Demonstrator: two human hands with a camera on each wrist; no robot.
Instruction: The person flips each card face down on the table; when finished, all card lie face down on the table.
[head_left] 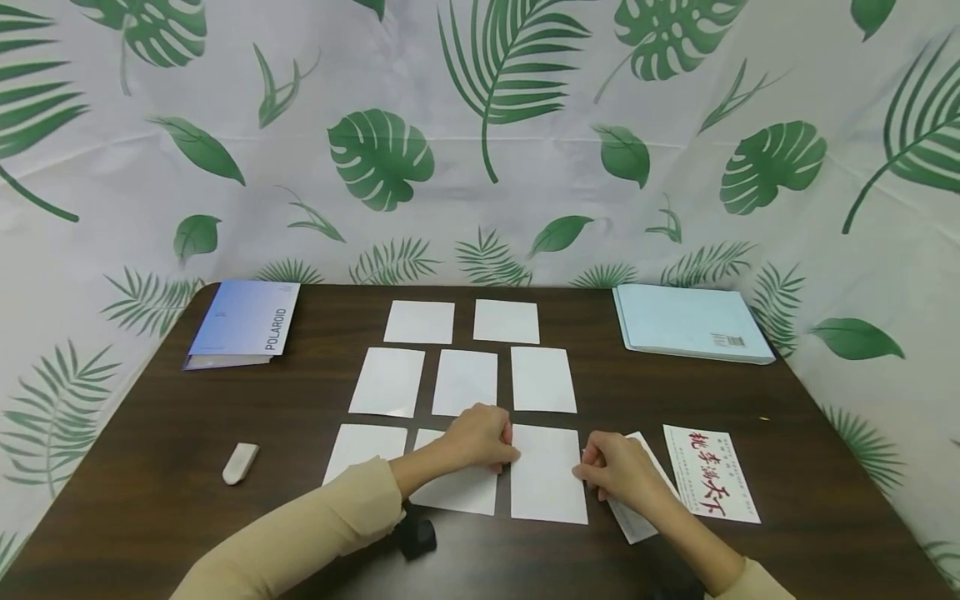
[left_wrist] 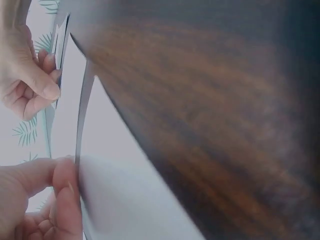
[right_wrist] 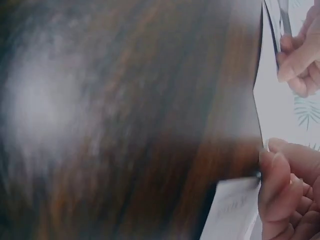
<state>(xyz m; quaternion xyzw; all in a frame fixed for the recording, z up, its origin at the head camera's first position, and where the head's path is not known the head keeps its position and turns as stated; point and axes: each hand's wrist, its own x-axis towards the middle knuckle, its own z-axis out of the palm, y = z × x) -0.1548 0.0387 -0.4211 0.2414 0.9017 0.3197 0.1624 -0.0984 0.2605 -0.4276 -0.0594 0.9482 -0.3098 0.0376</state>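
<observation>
A blank white card [head_left: 549, 483] lies at the right end of the front row, between both hands. My left hand [head_left: 480, 437] pinches its left edge, thumb and forefinger together, and my right hand [head_left: 618, 471] pinches its right edge. In the left wrist view, the fingertips [left_wrist: 67, 175] sit at the card's border. Under my right hand is a partly covered printed card [head_left: 633, 523]. Beside it lies a white card with red calligraphy [head_left: 712, 475]. My left forearm partly hides the neighbouring blank card [head_left: 461, 492].
More blank white cards form rows behind, including a back one [head_left: 506, 322] and a middle one [head_left: 543, 380]. A blue POLAROID booklet [head_left: 243, 321] lies back left, a pale blue folder [head_left: 690, 321] back right. A small white object [head_left: 240, 463] sits left on the dark wooden table [head_left: 135, 500].
</observation>
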